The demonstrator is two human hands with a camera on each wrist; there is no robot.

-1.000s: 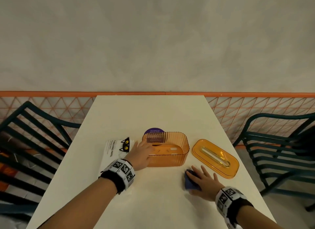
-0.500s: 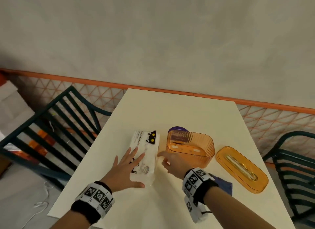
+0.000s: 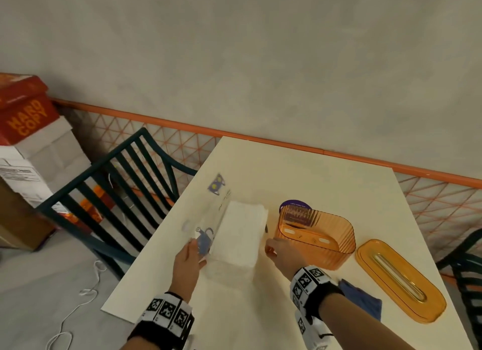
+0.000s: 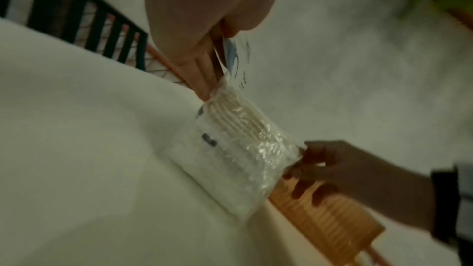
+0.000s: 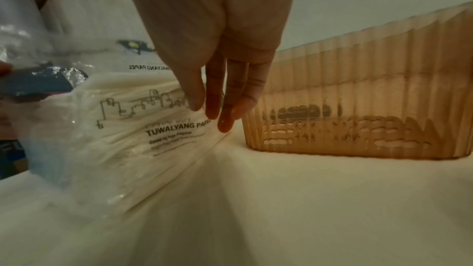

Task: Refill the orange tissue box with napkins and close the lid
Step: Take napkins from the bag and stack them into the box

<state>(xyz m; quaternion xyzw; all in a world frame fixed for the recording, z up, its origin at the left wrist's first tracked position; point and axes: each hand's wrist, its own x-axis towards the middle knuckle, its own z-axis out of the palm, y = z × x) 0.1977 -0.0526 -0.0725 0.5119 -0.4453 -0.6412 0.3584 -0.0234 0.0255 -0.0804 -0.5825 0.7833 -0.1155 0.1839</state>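
My left hand [image 3: 188, 258] pinches the clear printed wrapper flap [image 3: 206, 241] of the napkin pack [image 3: 238, 236], thumb and fingers closed on the plastic at the pack's near-left corner. In the left wrist view the fingers [image 4: 197, 72] clamp the film right at the pack's edge. My right hand [image 3: 283, 252] is at the pack's right side, fingers [image 5: 225, 108] pointing down and fairly straight against the wrapper; can't tell if they actually grip it. The pack sits on the white surface [image 3: 260, 310], white napkin stack exposed on top, wrapper opened toward the left, cat-face print lying flat beyond it. Orange tissue box [image 3: 317, 239] stands just right of the pack, open-topped, ribbed translucent walls, a purple label at its far end; no napkins visible inside. Its orange lid [image 3: 400, 280] lies flat on the surface to the right, apart from the box, slot facing up. Blue cloth [image 3: 361, 297] sits by my right wrist, between forearm and lid. Dark green chair [image 3: 114, 190] left of the surface, red HARD COPY carton [image 3: 24, 109] beyond it.
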